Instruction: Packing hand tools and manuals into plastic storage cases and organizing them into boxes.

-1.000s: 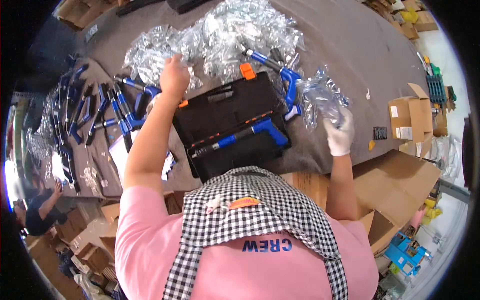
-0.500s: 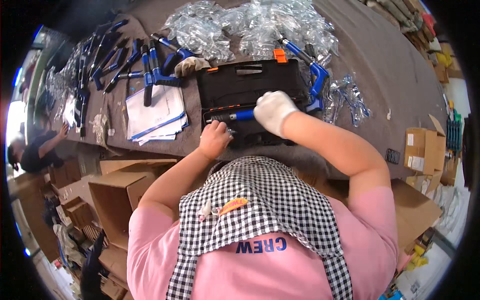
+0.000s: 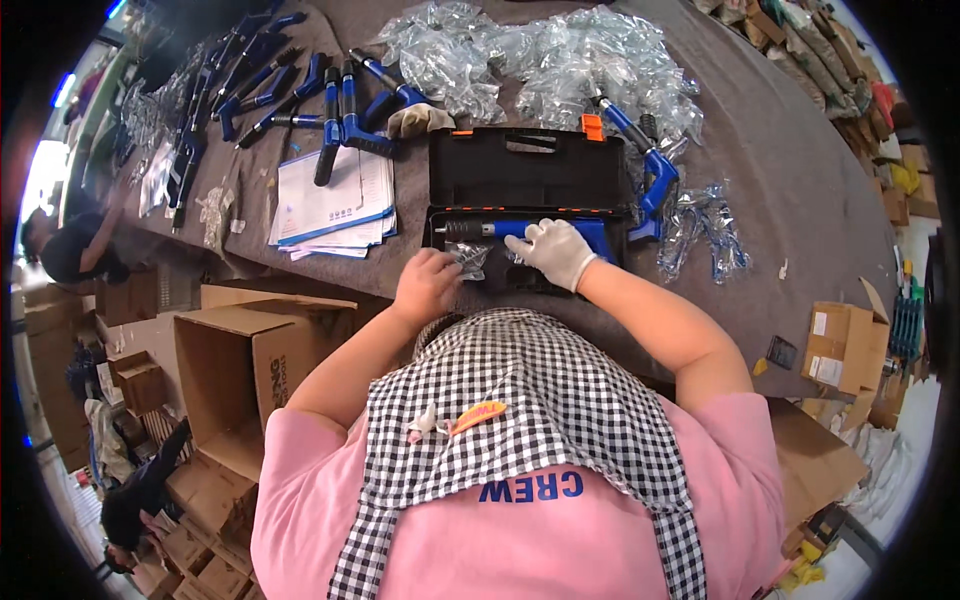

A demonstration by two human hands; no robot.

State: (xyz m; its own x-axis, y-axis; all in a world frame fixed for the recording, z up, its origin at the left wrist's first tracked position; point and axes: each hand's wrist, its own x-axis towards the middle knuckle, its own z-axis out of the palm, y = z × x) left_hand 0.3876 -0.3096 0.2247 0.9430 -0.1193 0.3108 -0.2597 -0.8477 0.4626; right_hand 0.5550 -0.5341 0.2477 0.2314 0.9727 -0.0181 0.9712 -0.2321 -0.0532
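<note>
In front of me an open black hard case (image 3: 492,170) lies on the table, its lid folded back. Inside its tray sits a blue and black pistol-grip power tool (image 3: 594,236), lying lengthwise. My right hand (image 3: 553,252), in a white glove, rests on the tool's body with its fingers spread apart. Bare, with curled fingers, my left hand (image 3: 428,285) is at the case's front left corner. A small clear plastic bag (image 3: 468,259) lies against its fingertips; whether the fingers hold it is hidden.
Similar blue tools (image 3: 345,120) lie at the far left, and another (image 3: 655,180) right of the case. Printed sheets (image 3: 335,205) are stacked left. Clear plastic bags (image 3: 560,60) heap behind. Beside the sheets is a work glove (image 3: 420,120). Cardboard boxes (image 3: 230,380) stand below the table edge.
My right hand has opened from a fist-like grip and shifted along the tool, now lying spread on it. My left hand has drawn back slightly toward me. The view has shifted.
</note>
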